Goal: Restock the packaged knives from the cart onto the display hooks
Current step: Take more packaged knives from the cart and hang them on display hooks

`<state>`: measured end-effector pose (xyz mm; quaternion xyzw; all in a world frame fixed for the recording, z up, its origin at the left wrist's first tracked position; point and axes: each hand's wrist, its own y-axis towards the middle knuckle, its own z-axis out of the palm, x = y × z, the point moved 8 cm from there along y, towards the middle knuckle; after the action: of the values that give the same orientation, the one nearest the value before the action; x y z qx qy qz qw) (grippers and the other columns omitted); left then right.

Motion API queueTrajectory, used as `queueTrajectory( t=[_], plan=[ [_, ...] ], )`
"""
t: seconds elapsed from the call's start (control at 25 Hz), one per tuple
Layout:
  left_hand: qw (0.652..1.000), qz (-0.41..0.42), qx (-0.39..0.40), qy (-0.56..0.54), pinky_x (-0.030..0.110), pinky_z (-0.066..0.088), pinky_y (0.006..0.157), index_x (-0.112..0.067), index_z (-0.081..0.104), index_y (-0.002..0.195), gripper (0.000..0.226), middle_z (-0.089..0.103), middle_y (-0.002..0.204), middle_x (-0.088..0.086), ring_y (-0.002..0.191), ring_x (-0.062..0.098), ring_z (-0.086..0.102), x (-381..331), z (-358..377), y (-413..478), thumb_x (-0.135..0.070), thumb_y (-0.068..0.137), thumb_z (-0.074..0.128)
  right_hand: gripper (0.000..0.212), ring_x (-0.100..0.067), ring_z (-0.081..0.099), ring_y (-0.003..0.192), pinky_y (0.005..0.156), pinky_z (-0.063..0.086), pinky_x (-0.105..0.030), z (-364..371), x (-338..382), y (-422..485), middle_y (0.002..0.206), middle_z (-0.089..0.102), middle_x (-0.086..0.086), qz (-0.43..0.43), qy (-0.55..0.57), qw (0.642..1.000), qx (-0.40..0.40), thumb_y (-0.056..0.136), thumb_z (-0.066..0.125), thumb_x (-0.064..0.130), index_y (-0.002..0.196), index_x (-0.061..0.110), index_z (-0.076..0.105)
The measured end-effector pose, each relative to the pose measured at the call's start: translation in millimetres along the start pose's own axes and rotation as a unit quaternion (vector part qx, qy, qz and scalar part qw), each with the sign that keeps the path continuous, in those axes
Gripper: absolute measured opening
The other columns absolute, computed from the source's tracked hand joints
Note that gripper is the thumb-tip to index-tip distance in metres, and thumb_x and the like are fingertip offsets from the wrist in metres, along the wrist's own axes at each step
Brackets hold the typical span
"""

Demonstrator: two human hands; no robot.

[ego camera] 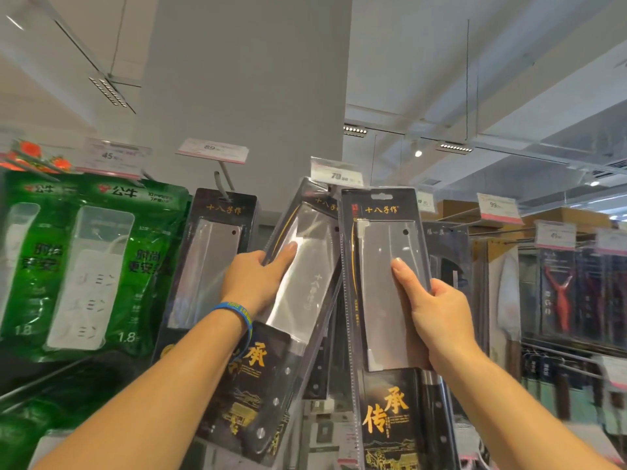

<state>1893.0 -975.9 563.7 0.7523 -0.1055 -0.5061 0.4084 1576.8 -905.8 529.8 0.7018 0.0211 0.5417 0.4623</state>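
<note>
Left hand (252, 283) grips tilted pack (307, 276), right hand (441, 320) grips upright pack (380, 266), price tag (336, 174) above, hung pack (210, 252) and green bags (101, 266) to the left.

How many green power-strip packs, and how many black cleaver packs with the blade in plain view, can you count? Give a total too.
Green power-strip packs: 2
Black cleaver packs: 3, one on its hook, one gripped in the left hand, one in the right hand
Total: 5
Packs partly hidden behind are left out.
</note>
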Motion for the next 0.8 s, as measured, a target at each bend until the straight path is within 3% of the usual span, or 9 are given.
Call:
queueTrajectory(
  t=[0.12,0.2,0.28,0.36,0.48,0.56,0.64,0.72,0.8],
  plan=[
    [1.000,-0.022,-0.008,0.008,0.033,0.032,0.053,-0.016,0.037,0.060,0.067,0.044,0.061,0.001,0.055,0.019,0.040,11.7,2.5,4.0,-0.077,0.079,0.054,0.088,-0.036,0.069,0.079,0.065,0.056,-0.047,9.1,1.2,-3.0,0.082,0.071,-0.014,-0.013,-0.011,1.000,0.011,0.065,0.062,0.091,0.084,0.004,0.067],
    [0.994,-0.097,0.029,-0.029,0.035,0.041,0.063,-0.012,0.054,0.065,0.066,0.061,0.077,0.005,0.066,0.022,0.053,25.5,22.1,9.0,-0.077,0.080,0.054,0.085,-0.033,0.070,0.079,0.072,0.059,-0.051,12.6,5.3,-3.1,0.081,0.073,-0.010,-0.016,-0.013,1.000,0.019,0.064,0.063,0.091,0.084,0.008,0.069],
    [0.981,-0.160,0.113,-0.008,0.036,0.048,0.082,-0.003,0.071,0.099,0.075,0.068,0.109,0.016,0.095,0.030,0.063,32.9,50.9,11.9,-0.073,0.087,0.047,0.084,-0.025,0.072,0.084,0.074,0.059,-0.045,12.9,13.0,0.3,0.083,0.075,0.000,-0.019,-0.010,1.000,0.022,0.061,0.063,0.092,0.083,0.011,0.068],
    [0.961,-0.172,0.192,0.103,0.036,0.045,0.099,0.004,0.059,0.129,0.080,0.059,0.132,0.022,0.119,0.035,0.058,31.2,69.7,13.7,-0.066,0.096,0.038,0.079,-0.015,0.071,0.082,0.066,0.053,-0.028,9.3,25.8,7.3,0.084,0.075,0.003,-0.034,0.002,0.999,0.011,0.062,0.064,0.092,0.079,0.015,0.062],
    [0.967,-0.070,0.143,0.199,0.041,0.047,0.098,-0.009,0.040,0.143,0.063,0.051,0.139,0.018,0.122,0.037,0.055,1.1,68.5,24.4,-0.047,0.095,0.058,0.072,-0.014,0.061,0.063,0.054,0.043,-0.028,-1.6,37.4,18.2,0.065,0.064,0.000,-0.053,0.023,0.998,-0.008,0.064,0.066,0.089,0.067,0.018,0.056],
    [0.992,0.033,0.038,0.117,0.044,0.048,0.097,-0.023,0.030,0.147,0.078,0.044,0.141,0.012,0.121,0.036,0.054,-39.9,45.7,27.4,-0.045,0.085,0.071,0.072,-0.016,0.065,0.065,0.054,0.046,-0.031,-6.5,33.2,21.9,0.066,0.067,0.005,-0.052,0.019,0.998,-0.009,0.062,0.066,0.091,0.070,0.020,0.061],
    [0.986,0.155,-0.046,0.041,0.044,0.048,0.099,-0.032,0.027,0.148,0.086,0.042,0.142,0.006,0.122,0.030,0.053,-87.2,14.2,32.4,-0.046,0.079,0.076,0.081,-0.019,0.071,0.070,0.057,0.055,-0.038,-5.5,21.4,23.4,0.072,0.072,0.003,-0.049,0.007,0.999,-0.004,0.058,0.065,0.094,0.078,0.017,0.067],
    [0.953,0.281,-0.089,0.071,0.043,0.050,0.096,-0.035,0.039,0.144,0.070,0.047,0.139,0.001,0.118,0.026,0.056,-134.2,-13.4,38.6,-0.042,0.084,0.073,0.087,-0.022,0.072,0.072,0.064,0.060,-0.044,-1.1,7.6,23.8,0.074,0.073,0.001,-0.039,-0.010,0.999,0.004,0.055,0.063,0.097,0.083,0.014,0.069],
    [0.905,0.376,-0.095,0.174,0.039,0.051,0.088,-0.033,0.061,0.128,0.036,0.060,0.127,-0.003,0.111,0.024,0.059,-172.9,-26.7,43.0,-0.042,0.093,0.063,0.087,-0.023,0.072,0.073,0.067,0.062,-0.047,7.6,-4.6,23.3,0.076,0.073,0.001,-0.026,-0.022,0.999,0.017,0.056,0.062,0.098,0.083,0.015,0.068]
  ],
)
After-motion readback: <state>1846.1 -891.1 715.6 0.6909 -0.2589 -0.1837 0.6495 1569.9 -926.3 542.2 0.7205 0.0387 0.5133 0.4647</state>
